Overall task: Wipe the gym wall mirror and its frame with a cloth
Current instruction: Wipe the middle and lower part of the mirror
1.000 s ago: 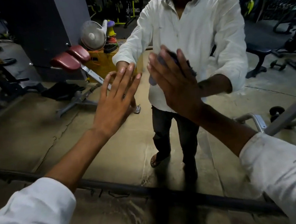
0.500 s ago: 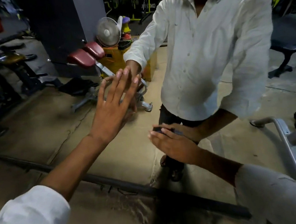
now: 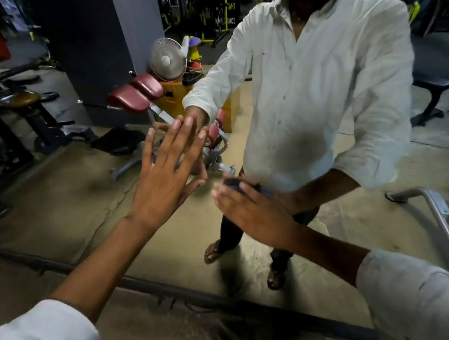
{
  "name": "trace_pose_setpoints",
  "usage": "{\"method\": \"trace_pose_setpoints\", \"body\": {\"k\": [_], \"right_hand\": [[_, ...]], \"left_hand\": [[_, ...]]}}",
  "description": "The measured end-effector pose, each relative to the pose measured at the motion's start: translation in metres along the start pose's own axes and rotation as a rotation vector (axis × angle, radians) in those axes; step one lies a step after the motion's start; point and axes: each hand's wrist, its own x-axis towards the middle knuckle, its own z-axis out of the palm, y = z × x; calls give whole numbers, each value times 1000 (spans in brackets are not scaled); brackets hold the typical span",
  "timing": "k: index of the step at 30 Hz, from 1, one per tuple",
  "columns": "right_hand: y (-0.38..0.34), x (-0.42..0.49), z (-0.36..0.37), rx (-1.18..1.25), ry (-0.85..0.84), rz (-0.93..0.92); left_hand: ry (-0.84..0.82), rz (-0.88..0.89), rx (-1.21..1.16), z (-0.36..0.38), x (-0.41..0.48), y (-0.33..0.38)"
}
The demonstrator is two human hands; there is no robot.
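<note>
The wall mirror (image 3: 56, 202) fills the view and reflects a person in a white shirt. Its dark lower frame (image 3: 157, 283) runs slantwise across the bottom. My left hand (image 3: 167, 181) rests flat on the glass with fingers spread and straight. Lower and to the right, my right hand (image 3: 252, 213) presses a dark blue cloth (image 3: 234, 182) against the glass with flat fingers. Only the cloth's edges show past my fingertips; the rest is hidden under the palm.
Reflected in the glass are a bench with red pads (image 3: 133, 93), a white fan (image 3: 167, 58) on a yellow box, and dark gym machines (image 3: 17, 107) at left. A grey metal tube frame (image 3: 439, 220) stands at the right. Below the frame is a dusty floor.
My right hand has swept the cloth down the glass from chest height to waist height of the reflection. My left hand has stayed flat on the mirror.
</note>
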Motion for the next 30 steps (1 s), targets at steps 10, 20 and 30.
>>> {"method": "trace_pose_setpoints", "body": {"k": [10, 20, 30], "right_hand": [[73, 108, -18, 82, 201, 343], [-66, 42, 15, 82, -230, -195], [14, 73, -10, 132, -44, 291]], "left_hand": [[24, 109, 0, 10, -17, -104], [8, 208, -12, 27, -32, -116], [-24, 207, -33, 28, -32, -114]]}}
